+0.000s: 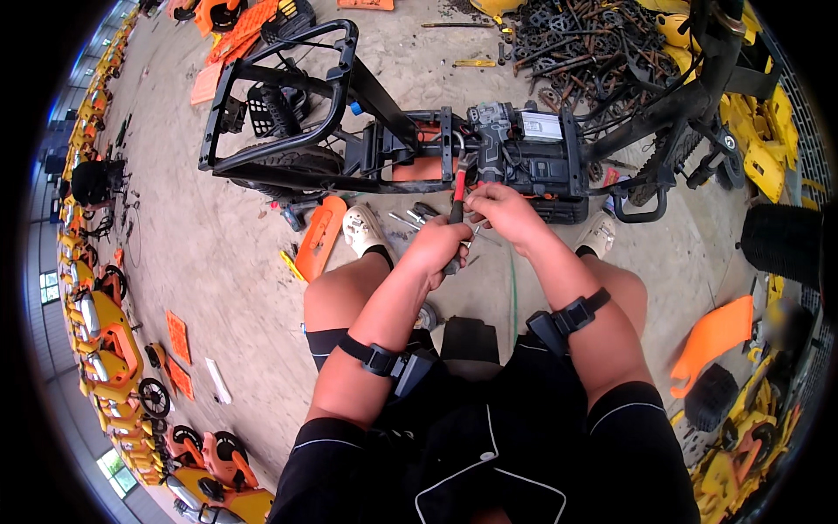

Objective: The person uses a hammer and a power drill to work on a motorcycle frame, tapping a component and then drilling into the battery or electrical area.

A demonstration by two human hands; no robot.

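My left hand (445,240) is closed around a red-and-black handled tool (459,192), held upright against the middle of a black metal vehicle frame (349,179). My right hand (497,210) is beside it, fingers curled near the tool; what they grip is too small to tell. A grey-and-red power tool (489,140) lies on the frame just above my right hand, next to a silver box (539,126) and black housings with cables. Loose small tools (408,220) lie on the floor beneath the frame.
An orange panel (321,234) lies left of my feet, another (711,341) at lower right. A heap of rusty metal parts (580,57) is behind the frame. Yellow scooters (113,349) line the left side; yellow panels (764,153) are piled at right. A black seat-like object (777,244) sits nearby.
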